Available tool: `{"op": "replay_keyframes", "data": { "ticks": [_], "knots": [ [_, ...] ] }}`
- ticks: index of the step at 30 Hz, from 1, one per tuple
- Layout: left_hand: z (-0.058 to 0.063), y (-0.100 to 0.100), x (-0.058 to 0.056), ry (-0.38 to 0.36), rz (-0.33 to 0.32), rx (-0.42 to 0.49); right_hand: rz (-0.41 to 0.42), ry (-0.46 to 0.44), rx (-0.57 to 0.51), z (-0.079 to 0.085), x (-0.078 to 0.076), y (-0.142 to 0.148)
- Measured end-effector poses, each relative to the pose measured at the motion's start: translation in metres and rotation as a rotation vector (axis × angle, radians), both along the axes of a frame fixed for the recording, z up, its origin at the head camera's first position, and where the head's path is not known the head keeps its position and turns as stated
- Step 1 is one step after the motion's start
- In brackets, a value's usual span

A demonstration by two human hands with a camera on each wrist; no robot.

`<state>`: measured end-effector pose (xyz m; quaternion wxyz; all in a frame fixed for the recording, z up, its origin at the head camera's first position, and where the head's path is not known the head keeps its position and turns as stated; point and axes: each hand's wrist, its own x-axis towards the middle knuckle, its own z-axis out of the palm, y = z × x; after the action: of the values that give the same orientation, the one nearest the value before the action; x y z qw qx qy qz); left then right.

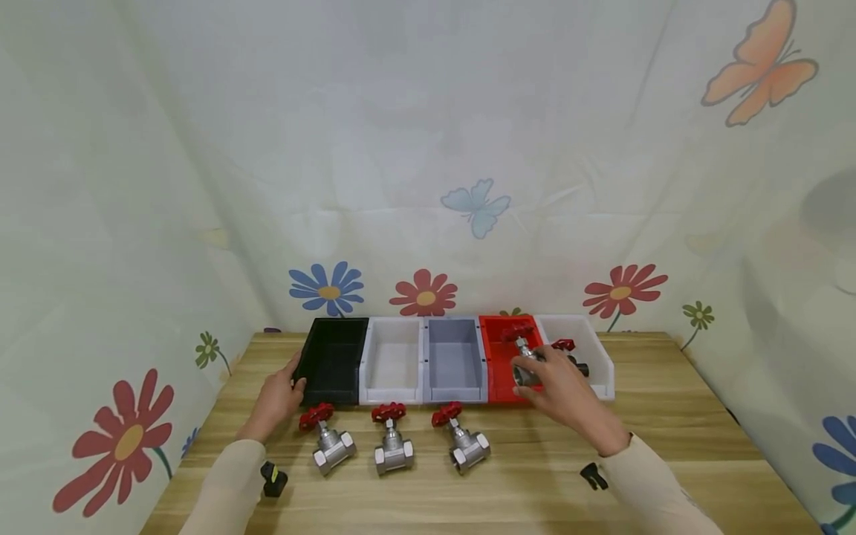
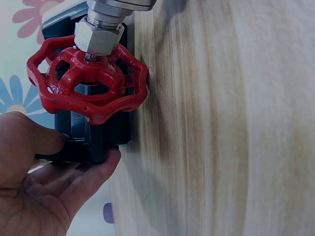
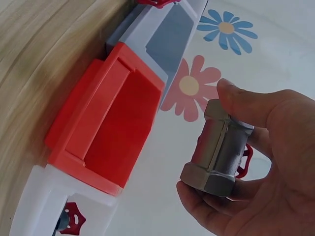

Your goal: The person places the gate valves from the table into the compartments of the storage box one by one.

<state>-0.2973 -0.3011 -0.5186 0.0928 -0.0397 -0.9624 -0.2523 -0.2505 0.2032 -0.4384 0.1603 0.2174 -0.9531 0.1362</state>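
- Your left hand (image 1: 277,397) grasps the black bin (image 1: 331,399) at its left near corner, fingers gripping the wall; the left wrist view hides much of this bin behind a red handwheel (image 2: 88,103), whose valve is cut off at the top.
- Your right fingers curl round the held valve (image 3: 215,152), which appears over the red bin (image 1: 496,357) in the head view; you cannot tell how high. Its own handwheel is mostly hidden in the right wrist view.
- Your right hand (image 1: 567,386) partly covers another valve (image 1: 580,367) in the right white bin (image 1: 605,375).
- Near the bins on the counter (image 1: 535,490) lie the left valve (image 1: 334,449), middle valve (image 1: 394,453) and right valve (image 1: 471,448).
- Both your sleeves (image 1: 227,483) run off the near edge.
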Motion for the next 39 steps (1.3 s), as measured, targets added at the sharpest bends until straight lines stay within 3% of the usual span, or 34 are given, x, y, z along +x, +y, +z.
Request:
{"op": "replay_keyframes", "data": {
  "ticks": [14, 21, 29, 39],
  "knots": [
    [-0.001, 0.0, -0.001, -0.008, 0.008, -0.005, -0.048, -0.047, -0.032, -0.004, -0.021, -0.014],
    [-0.002, -0.001, 0.0, 0.003, 0.009, -0.008, -0.12, -0.119, -0.06, -0.007, -0.029, -0.022],
    [-0.002, 0.0, -0.001, 0.019, 0.009, -0.005, -0.204, -0.118, -0.071, -0.017, -0.042, -0.026],
    [-0.002, 0.001, 0.0, 0.002, 0.014, -0.007, -0.21, -0.11, -0.063, -0.033, -0.053, -0.024]
  ]
}}
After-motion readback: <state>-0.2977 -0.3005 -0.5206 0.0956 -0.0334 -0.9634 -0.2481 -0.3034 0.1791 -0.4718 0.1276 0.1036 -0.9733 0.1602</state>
